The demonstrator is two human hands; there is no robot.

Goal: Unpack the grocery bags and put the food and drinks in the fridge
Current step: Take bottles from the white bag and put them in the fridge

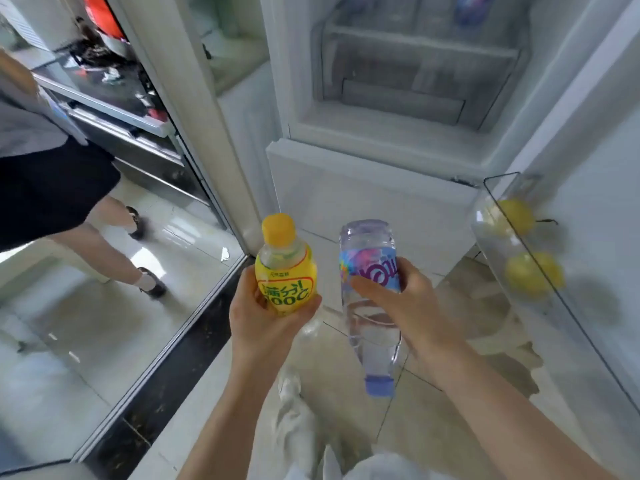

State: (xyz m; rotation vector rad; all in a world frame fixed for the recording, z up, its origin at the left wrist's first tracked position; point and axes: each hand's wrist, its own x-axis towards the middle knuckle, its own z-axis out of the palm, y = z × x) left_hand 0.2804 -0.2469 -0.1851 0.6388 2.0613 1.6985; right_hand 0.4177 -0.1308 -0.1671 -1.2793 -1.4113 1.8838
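Left hand point(268, 317): fingers wrapped round an upright yellow-labelled drink bottle point(285, 268) with a yellow cap. Right hand point(398, 306): fingers gripping a clear water bottle point(370, 299), inverted, its purple cap pointing down. Both bottles are held side by side before the open fridge point(398, 133). Door shelf point(512, 271), right: two yellow-green fruits point(533, 273). Left: another person's legs point(114, 244) on tiled floor point(86, 341).

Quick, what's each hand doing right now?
Left hand: holds the yellow drink bottle, upright.
Right hand: holds the clear water bottle, cap pointing down.
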